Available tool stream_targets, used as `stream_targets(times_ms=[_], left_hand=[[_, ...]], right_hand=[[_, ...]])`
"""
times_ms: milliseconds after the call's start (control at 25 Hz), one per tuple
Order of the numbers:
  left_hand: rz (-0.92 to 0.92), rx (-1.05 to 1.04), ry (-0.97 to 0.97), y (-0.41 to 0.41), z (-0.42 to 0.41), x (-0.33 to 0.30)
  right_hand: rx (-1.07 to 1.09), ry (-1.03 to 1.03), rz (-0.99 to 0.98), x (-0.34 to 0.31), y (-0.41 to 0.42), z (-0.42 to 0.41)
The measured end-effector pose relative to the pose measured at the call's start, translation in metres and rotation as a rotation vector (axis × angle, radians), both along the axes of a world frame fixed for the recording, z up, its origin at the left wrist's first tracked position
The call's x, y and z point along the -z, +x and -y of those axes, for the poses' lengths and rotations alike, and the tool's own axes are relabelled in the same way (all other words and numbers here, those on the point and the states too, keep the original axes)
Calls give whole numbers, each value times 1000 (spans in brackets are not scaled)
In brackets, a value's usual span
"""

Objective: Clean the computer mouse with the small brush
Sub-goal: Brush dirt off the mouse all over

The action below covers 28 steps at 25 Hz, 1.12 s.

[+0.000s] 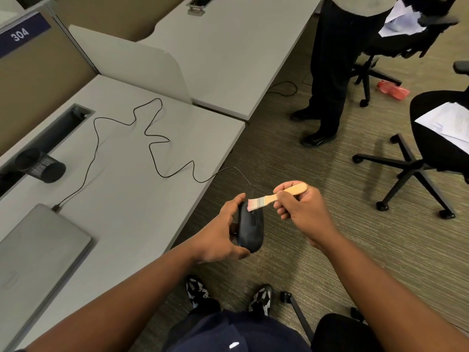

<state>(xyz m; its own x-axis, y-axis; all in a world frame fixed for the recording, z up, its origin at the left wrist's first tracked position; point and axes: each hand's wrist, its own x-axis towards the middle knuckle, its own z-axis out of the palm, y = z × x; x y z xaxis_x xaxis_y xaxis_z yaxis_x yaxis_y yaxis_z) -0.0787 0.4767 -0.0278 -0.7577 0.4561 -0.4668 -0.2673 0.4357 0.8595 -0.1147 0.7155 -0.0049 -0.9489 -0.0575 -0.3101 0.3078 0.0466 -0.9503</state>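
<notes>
While left hand [220, 235] grips the black mouse [250, 228] mid-air at frame centre, beside the desk [132, 189] edge, right hand [299, 207] grip pinches small brush [275, 195], bristles touching mouse's top end.

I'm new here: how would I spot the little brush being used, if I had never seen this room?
Start at the grey desk with the closed laptop, then look just past its front edge, above the carpet. There the left hand holds a dark computer mouse, and the right hand holds the small brush against its top end. It is the only pale wooden-handled thing there, with light bristles and a metal band.
</notes>
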Motion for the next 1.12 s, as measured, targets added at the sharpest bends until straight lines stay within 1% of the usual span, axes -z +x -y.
stream_targets(times_ms=[120, 160, 280, 320, 400, 480, 640, 760, 840, 920, 960, 1120], left_hand=[[-7, 6, 12, 0, -1, 1], [-11, 10, 11, -1, -1, 1], [-22, 4, 0, -3, 1, 2], [-23, -2, 0, -3, 2, 2], [-19, -10, 7, -3, 2, 2], [-22, -17, 17, -2, 1, 1], [-20, -46, 22, -3, 0, 1], [-13, -82, 35, -4, 0, 1], [-2, -105, 56, -4, -1, 2], [3, -119, 71, -4, -2, 4], [4, -126, 74, -4, -2, 5], [-11, -140, 66, -5, -3, 7]], right_hand=[[23, 100, -43, 4, -1, 2], [31, 95, -55, 4, -1, 2], [38, -47, -31, 5, 0, 0], [26, -56, -27, 5, 0, 0], [13, 30, -40, 8, -1, 1], [49, 86, -58, 10, -1, 2], [128, 17, -30, 13, 0, -1], [186, 114, -57, 16, 2, -3], [135, 224, -68, 16, 4, -2], [44, 267, -50, 17, 7, 1], [18, 243, -26, 17, 8, 4], [46, -24, 118, 15, 13, 13]])
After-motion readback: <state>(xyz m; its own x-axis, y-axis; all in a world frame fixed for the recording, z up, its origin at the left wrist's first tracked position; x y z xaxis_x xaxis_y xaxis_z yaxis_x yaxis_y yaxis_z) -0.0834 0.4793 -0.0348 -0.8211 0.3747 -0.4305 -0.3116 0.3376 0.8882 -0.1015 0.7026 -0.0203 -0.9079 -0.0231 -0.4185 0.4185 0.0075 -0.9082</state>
